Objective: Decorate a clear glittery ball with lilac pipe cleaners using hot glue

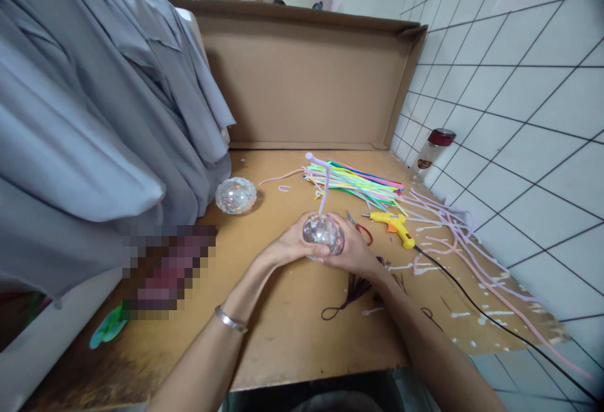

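Note:
Both of my hands are wrapped round a clear, glittery ball (pixel 323 234) above the middle of the wooden table. My left hand (pixel 293 237) grips it from the left, and my right hand (pixel 353 247) from the right and below. A lilac pipe cleaner (pixel 325 187) stands up from behind or on top of the ball, bent over at its tip; where it joins is hidden. Just past my right hand lie red-handled scissors (pixel 363 231), partly covered. A second clear, speckled ball (pixel 236 195) rests on the table to the left.
A bundle of coloured pipe cleaners (pixel 353 182) lies behind my hands. To the right are a yellow glue gun (pixel 391 223) with a black cord (pixel 465 299), loose pink and lilac stems (pixel 455 229) and a bottle (pixel 430 153). Dark cords (pixel 353 292) lie near my right forearm. Grey cloth (pixel 94 97) hangs left.

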`<state>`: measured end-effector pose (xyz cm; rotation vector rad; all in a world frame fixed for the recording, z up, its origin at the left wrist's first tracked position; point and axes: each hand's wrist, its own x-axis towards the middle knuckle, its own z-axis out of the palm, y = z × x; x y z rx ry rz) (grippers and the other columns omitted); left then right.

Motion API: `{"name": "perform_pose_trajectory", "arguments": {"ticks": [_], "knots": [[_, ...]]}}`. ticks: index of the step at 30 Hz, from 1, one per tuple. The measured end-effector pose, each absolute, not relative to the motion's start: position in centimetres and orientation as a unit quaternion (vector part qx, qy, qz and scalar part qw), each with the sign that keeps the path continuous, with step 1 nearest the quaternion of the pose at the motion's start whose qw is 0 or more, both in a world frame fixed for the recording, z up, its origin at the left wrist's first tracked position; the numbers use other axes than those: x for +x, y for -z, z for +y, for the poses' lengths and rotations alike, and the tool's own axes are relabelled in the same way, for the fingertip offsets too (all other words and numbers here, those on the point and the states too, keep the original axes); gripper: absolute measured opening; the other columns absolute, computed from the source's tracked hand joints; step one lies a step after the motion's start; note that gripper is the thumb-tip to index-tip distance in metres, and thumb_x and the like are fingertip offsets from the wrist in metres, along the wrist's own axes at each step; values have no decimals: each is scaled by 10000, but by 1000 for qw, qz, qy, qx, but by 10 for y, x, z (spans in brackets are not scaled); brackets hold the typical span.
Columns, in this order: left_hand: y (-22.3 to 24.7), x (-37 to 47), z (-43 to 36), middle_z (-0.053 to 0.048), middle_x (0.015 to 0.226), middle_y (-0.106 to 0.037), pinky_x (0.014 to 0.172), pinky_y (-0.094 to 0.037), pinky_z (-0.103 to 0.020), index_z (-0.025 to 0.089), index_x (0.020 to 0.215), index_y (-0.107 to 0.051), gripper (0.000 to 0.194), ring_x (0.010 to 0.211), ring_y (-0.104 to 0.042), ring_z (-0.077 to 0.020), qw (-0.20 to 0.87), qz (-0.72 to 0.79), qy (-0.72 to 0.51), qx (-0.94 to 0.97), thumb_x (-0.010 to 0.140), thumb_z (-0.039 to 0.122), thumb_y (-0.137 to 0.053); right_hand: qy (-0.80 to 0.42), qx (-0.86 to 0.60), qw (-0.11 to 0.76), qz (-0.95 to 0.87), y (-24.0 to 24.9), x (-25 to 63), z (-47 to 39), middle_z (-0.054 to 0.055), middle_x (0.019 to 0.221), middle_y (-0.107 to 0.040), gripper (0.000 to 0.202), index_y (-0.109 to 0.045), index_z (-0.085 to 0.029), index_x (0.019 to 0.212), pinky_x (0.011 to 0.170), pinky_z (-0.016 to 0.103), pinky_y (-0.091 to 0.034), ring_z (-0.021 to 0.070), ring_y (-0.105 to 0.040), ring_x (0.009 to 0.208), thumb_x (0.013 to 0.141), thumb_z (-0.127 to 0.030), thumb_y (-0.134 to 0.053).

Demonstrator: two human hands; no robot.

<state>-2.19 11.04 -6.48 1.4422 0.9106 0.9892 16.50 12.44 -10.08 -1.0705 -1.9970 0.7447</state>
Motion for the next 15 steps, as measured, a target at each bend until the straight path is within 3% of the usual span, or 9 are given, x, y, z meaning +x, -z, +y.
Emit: {"name": "perform_pose_trajectory", "arguments": {"ticks": [4,8,15], "knots": [[64,-16,110,-79,1028,-681,864,-511,-357,173,1085,-601,738,967,-640,-253,563,375,-421,605,469,463,-886,-280,-423,374,-777,101,163,123,133,1317,-549,964,-458,-209,1369,1047,485,-425,315,-528,1215,515,-405,-860],[74,-14,112,-86,1081,-655,889,-496,-356,161,1105,-542,807,998,-623,-243,524,428,-447,585,412,366,-904,-268,-433,354,-784,99,162,121,136,1314,-548,955,-444,-202,1378,1039,488,-427,325,-522,1221,542,-435,-842],[78,-14,112,-76,1063,-654,866,-506,-353,153,1114,-517,770,972,-636,-233,509,461,-439,578,454,317,-877,-268,-449,336,-783,98,161,119,143,1313,-534,1021,-416,-205,1411,1040,503,-418,329,-518,1221,533,-495,-850]]}}
